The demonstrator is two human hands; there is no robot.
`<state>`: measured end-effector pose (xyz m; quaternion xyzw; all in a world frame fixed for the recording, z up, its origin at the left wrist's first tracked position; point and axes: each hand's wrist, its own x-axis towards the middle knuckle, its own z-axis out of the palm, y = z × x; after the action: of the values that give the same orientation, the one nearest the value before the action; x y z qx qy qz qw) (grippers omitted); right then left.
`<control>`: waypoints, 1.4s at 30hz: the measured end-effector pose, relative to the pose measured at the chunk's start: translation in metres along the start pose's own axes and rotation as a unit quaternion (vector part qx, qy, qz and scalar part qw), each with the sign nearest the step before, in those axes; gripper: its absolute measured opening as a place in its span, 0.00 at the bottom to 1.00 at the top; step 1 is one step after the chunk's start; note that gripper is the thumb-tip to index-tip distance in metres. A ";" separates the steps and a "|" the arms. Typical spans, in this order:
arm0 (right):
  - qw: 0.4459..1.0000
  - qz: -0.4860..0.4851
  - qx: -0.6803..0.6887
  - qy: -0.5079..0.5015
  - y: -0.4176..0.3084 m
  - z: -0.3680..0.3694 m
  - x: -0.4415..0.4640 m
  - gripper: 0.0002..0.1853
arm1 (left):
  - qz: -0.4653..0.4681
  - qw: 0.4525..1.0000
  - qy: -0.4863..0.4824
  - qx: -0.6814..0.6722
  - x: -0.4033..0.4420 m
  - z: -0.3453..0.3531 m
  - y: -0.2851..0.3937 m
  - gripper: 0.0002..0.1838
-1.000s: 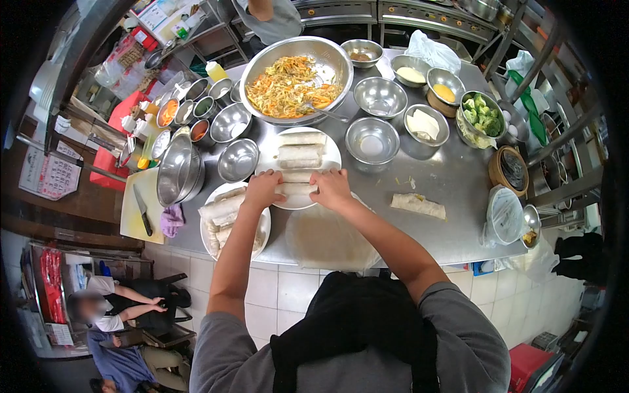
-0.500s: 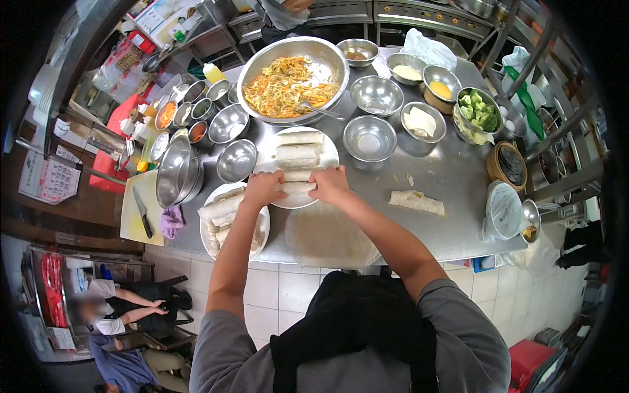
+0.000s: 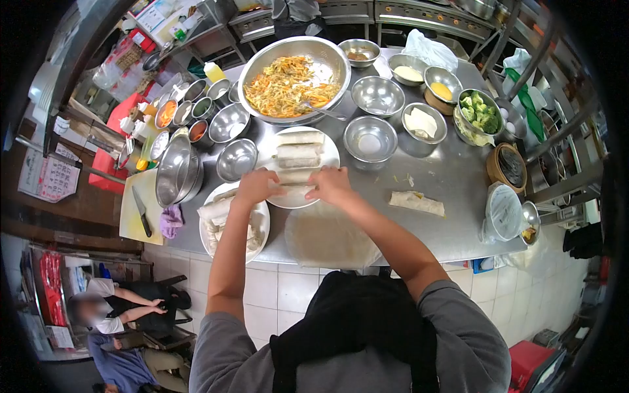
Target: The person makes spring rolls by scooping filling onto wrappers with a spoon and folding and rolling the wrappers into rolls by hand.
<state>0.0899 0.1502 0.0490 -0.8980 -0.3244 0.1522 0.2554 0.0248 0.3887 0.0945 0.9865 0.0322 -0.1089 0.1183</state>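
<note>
Left hand [image 3: 255,187] and right hand [image 3: 331,184] flank a roll [image 3: 295,177], fingers [image 3: 274,191] curled (can't tell if they're gripping).

Left hand [image 3: 255,187] slightly farther left than before

The left arm [image 3: 228,268] and right arm [image 3: 393,236] reach out in front, with the left grip [image 3: 259,186] and right grip [image 3: 329,185] near each other, palms down, fingers [image 3: 265,175] bent.
</note>
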 end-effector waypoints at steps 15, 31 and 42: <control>0.985 -0.029 -0.045 0.163 0.016 -0.005 0.074 0.27 | 0.107 0.981 0.147 -0.060 0.078 0.014 0.002 0.33; 0.973 -0.117 0.072 0.184 0.022 -0.023 0.073 0.26 | 0.148 0.970 0.187 -0.041 0.071 -0.015 0.007 0.32; 0.920 -0.117 0.369 0.062 0.016 -0.037 0.102 0.32 | 0.101 0.973 0.111 -0.173 0.053 -0.052 -0.006 0.26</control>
<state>0.1893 0.1938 0.0597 -0.7035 -0.3316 0.1742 0.6040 0.0865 0.4087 0.1309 0.9550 -0.0358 0.0209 0.2936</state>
